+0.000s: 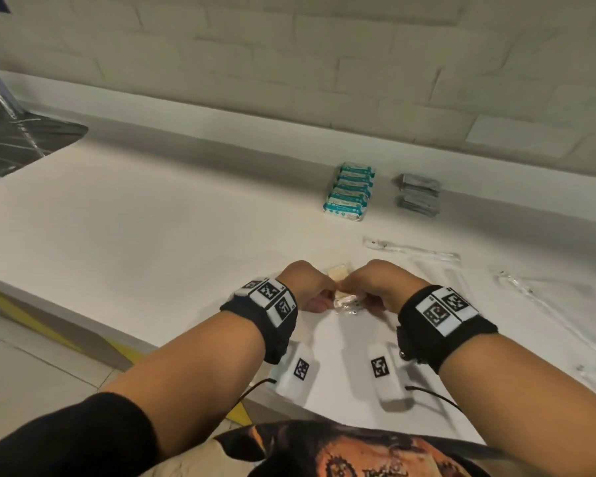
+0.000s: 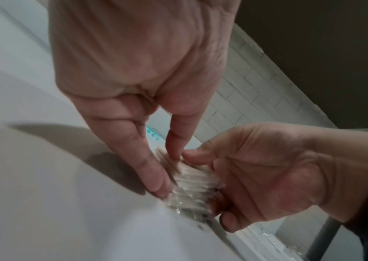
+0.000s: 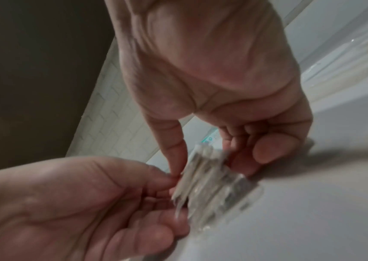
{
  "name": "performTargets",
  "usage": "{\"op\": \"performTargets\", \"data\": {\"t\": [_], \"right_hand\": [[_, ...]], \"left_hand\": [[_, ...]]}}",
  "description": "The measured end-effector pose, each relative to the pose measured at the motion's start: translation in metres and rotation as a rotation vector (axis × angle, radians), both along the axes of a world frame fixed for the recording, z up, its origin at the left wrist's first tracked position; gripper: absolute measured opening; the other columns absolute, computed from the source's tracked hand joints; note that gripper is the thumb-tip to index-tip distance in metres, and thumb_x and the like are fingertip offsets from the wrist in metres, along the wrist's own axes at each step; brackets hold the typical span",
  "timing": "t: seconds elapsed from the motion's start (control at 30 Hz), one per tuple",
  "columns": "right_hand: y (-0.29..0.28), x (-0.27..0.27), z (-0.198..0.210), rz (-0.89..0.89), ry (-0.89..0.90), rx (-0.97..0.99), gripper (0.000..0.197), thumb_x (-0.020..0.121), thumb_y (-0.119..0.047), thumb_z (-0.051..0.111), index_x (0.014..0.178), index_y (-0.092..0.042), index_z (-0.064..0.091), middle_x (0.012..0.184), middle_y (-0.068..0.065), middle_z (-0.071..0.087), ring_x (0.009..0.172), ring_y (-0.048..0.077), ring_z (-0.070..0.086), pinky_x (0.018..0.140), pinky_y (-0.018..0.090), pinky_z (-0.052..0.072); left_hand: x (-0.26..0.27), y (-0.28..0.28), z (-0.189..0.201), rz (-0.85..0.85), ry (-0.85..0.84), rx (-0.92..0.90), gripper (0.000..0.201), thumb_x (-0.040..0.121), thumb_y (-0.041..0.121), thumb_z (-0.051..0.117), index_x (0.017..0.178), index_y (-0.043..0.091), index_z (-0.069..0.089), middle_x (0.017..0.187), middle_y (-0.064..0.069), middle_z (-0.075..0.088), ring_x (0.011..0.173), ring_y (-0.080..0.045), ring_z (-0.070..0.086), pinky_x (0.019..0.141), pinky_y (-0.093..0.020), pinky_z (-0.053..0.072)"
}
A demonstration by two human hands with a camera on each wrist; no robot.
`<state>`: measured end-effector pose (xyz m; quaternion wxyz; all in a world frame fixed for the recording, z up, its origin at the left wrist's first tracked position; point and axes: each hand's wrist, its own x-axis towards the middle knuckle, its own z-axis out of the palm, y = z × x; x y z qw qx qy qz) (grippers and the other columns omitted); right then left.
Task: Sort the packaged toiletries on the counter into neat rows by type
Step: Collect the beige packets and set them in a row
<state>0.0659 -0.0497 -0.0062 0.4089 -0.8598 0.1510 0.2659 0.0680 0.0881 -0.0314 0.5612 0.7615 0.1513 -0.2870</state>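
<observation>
A small stack of clear-wrapped beige packets (image 1: 345,297) lies on the white counter (image 1: 152,218) in front of me. My left hand (image 1: 319,294) and right hand (image 1: 367,292) meet over it from either side. In the left wrist view my left hand (image 2: 167,174) pinches the stack (image 2: 192,183) between thumb and forefinger, and the right hand (image 2: 256,176) curls round its other side. The right wrist view shows my right hand (image 3: 218,157) with thumb and fingers round the blurred packets (image 3: 212,180), and the left hand (image 3: 89,203) touching their near edge.
A row of teal packets (image 1: 350,191) and a pile of grey sachets (image 1: 418,196) lie near the back wall. Clear-wrapped toothbrushes (image 1: 413,251) lie to the right, with more clear wrappers (image 1: 547,304) beyond. A metal sink (image 1: 21,139) is at far left.
</observation>
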Motion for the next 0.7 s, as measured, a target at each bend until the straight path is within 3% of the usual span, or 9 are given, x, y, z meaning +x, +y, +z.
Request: {"op": "performTargets", "data": {"t": [0.07, 0.13, 0.17, 0.23, 0.27, 0.37, 0.43, 0.57, 0.7], "right_hand": [[0.003, -0.006, 0.005, 0.029, 0.01, -0.009, 0.026, 0.085, -0.003, 0.065, 0.062, -0.006, 0.051, 0.035, 0.002, 0.042, 0.023, 0.009, 0.036, 0.031, 0.009, 0.024], [0.006, -0.007, 0.009, 0.066, -0.003, -0.05, 0.014, 0.084, -0.001, 0.062, 0.073, -0.003, 0.055, 0.054, 0.009, 0.053, 0.031, 0.01, 0.048, 0.033, 0.011, 0.031], [0.007, -0.007, 0.012, 0.116, -0.049, -0.119, 0.005, 0.083, -0.004, 0.062, 0.083, -0.001, 0.058, 0.068, 0.012, 0.059, 0.044, 0.011, 0.058, 0.041, 0.014, 0.04], [0.005, -0.002, 0.016, 0.226, -0.216, -0.297, 0.026, 0.081, -0.016, 0.067, 0.103, -0.007, 0.057, 0.095, 0.01, 0.064, 0.079, 0.02, 0.065, 0.065, 0.027, 0.051], [0.003, -0.001, 0.018, 0.229, -0.307, -0.329, 0.032, 0.079, -0.024, 0.069, 0.106, -0.011, 0.056, 0.099, 0.007, 0.063, 0.086, 0.023, 0.062, 0.071, 0.032, 0.05], [0.001, -0.001, 0.012, 0.329, -0.46, -0.442, 0.044, 0.074, -0.048, 0.073, 0.103, -0.02, 0.056, 0.097, 0.001, 0.059, 0.086, 0.021, 0.058, 0.071, 0.033, 0.048], [0.003, -0.004, 0.001, 0.443, -0.4, -0.539, 0.044, 0.075, -0.048, 0.069, 0.108, -0.022, 0.055, 0.105, 0.003, 0.058, 0.094, 0.023, 0.056, 0.075, 0.034, 0.048], [-0.004, -0.005, -0.008, 0.47, -0.37, -0.662, 0.05, 0.076, -0.039, 0.067, 0.121, -0.023, 0.049, 0.115, 0.006, 0.052, 0.105, 0.027, 0.051, 0.086, 0.039, 0.048], [-0.007, -0.011, -0.011, 0.45, -0.325, -0.613, 0.05, 0.082, -0.03, 0.065, 0.126, -0.019, 0.044, 0.117, 0.009, 0.047, 0.096, 0.027, 0.055, 0.076, 0.034, 0.045]], "left_hand": [[-0.002, -0.001, 0.0, 0.012, 0.016, -0.054, 0.009, 0.085, 0.009, 0.067, 0.083, 0.001, 0.063, 0.069, -0.011, 0.065, 0.062, -0.019, 0.065, 0.064, -0.027, 0.055], [-0.005, 0.001, 0.002, 0.001, 0.011, -0.116, 0.013, 0.086, 0.007, 0.064, 0.096, -0.002, 0.063, 0.081, -0.013, 0.066, 0.068, -0.018, 0.065, 0.065, -0.026, 0.055], [-0.006, 0.002, 0.002, 0.006, -0.008, -0.138, 0.022, 0.086, 0.005, 0.064, 0.105, -0.003, 0.062, 0.087, -0.014, 0.066, 0.069, -0.018, 0.065, 0.064, -0.024, 0.055], [-0.006, 0.003, 0.003, 0.063, -0.105, -0.152, 0.041, 0.083, 0.0, 0.064, 0.122, -0.001, 0.053, 0.093, -0.012, 0.064, 0.073, -0.018, 0.063, 0.063, -0.024, 0.054], [-0.006, 0.003, 0.003, 0.101, -0.175, -0.133, 0.051, 0.081, -0.001, 0.066, 0.128, 0.002, 0.046, 0.096, -0.009, 0.062, 0.079, -0.019, 0.062, 0.068, -0.026, 0.054], [-0.004, 0.005, 0.004, 0.093, -0.302, -0.08, 0.077, 0.078, -0.003, 0.069, 0.143, 0.013, 0.031, 0.125, -0.006, 0.052, 0.114, -0.023, 0.053, 0.095, -0.033, 0.048], [-0.006, 0.004, 0.006, 0.044, -0.314, -0.067, 0.083, 0.077, -0.008, 0.065, 0.146, 0.017, 0.026, 0.144, -0.007, 0.039, 0.128, -0.024, 0.045, 0.099, -0.032, 0.044], [-0.012, 0.0, 0.004, -0.017, -0.322, -0.09, 0.085, 0.079, -0.011, 0.059, 0.149, 0.018, 0.022, 0.151, -0.008, 0.032, 0.133, -0.023, 0.042, 0.103, -0.031, 0.042], [-0.017, -0.005, -0.004, -0.069, -0.354, -0.067, 0.082, 0.081, -0.01, 0.057, 0.148, 0.021, 0.021, 0.151, -0.01, 0.031, 0.131, -0.024, 0.042, 0.106, -0.032, 0.041]]}}
